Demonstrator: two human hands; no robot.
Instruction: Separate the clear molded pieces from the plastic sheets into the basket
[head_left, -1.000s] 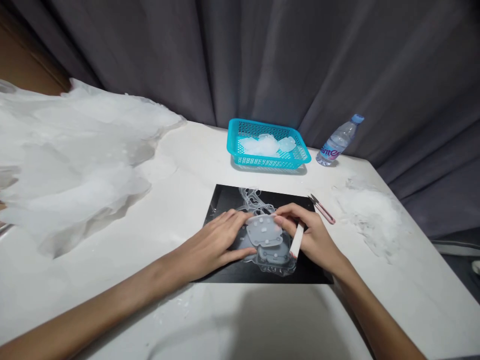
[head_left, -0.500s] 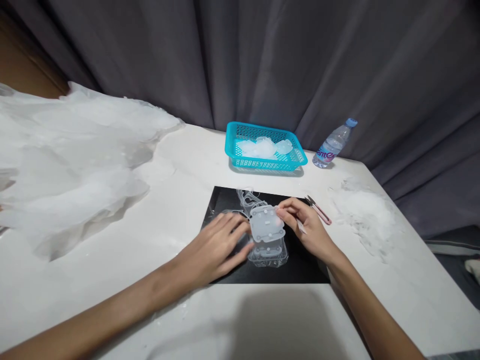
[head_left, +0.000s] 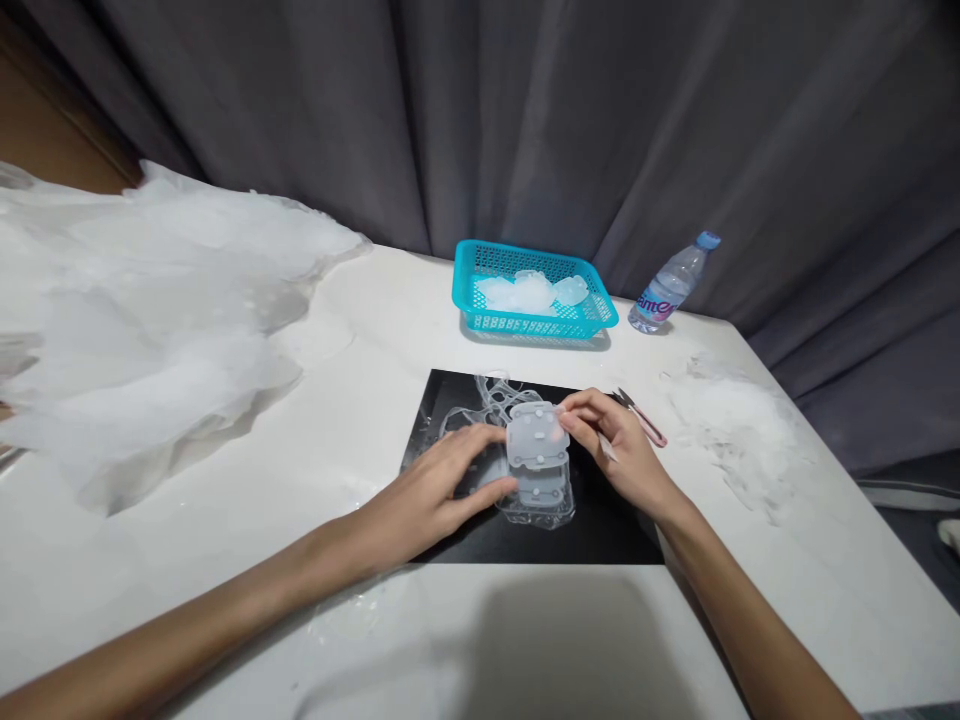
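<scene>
A frosted, translucent plastic plate (head_left: 537, 440) with small round marks tilts above a clear plastic tray (head_left: 540, 515). My right hand (head_left: 619, 450) pinches the plate at its upper right corner between thumb and fingers. A small pale sliver also shows under that hand's fingers, too little of it to name. On the left side, my left hand (head_left: 450, 480) lies with its fingers stretched and thumb apart, fingertips at the edges of the plate and tray. Clear plastic strands (head_left: 495, 395) lie tangled behind the plate. Underneath is a black mat (head_left: 600, 535).
Pink-handled thread snips (head_left: 641, 418) lie beside my right hand. At the back stand a blue basket (head_left: 540, 325) holding translucent pieces and a water bottle (head_left: 670, 290). Large heaps of whitish plastic (head_left: 187, 290) cover the left side; a smaller pile (head_left: 742, 420) lies right.
The plate has moved slightly away from me and tilted, exposing more of the tray below. My left hand has shifted a little, its thumb now at the tray's edge.
</scene>
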